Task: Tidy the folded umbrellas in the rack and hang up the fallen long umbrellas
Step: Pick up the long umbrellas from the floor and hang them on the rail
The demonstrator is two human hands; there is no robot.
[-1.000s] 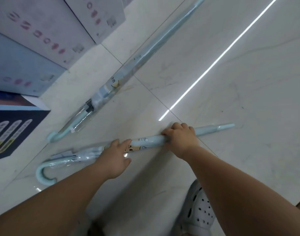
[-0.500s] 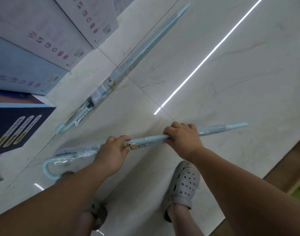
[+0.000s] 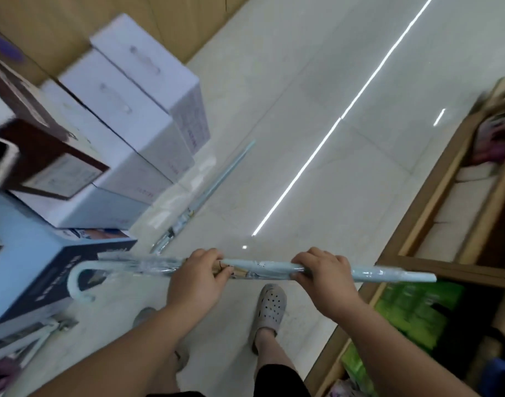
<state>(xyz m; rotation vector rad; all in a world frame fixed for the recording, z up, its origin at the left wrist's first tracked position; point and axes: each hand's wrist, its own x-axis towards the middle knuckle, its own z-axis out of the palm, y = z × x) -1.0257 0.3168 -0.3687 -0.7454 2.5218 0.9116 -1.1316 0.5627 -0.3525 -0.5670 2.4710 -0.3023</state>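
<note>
A long pale-blue umbrella point(image 3: 262, 267) in a clear plastic sleeve is held level above the floor, its hooked handle at the left and its tip at the right. My left hand point(image 3: 198, 277) grips it near the middle, and my right hand point(image 3: 324, 277) grips it further toward the tip. A second long pale-blue umbrella point(image 3: 205, 193) lies on the pale floor beyond, beside the boxes, with its tip pointing away from me.
Stacked white boxes point(image 3: 136, 116) and a blue box point(image 3: 36, 270) stand at the left. A wooden shelf unit point(image 3: 451, 190) with green packs point(image 3: 417, 313) runs along the right. More pale umbrella parts point(image 3: 25, 339) show at the lower left. My feet in grey clogs point(image 3: 270, 308) stand below.
Both hands have lifted the umbrella off the floor as I stood up. The view rose and swung, bringing the box tops and the wooden shelf into sight.
</note>
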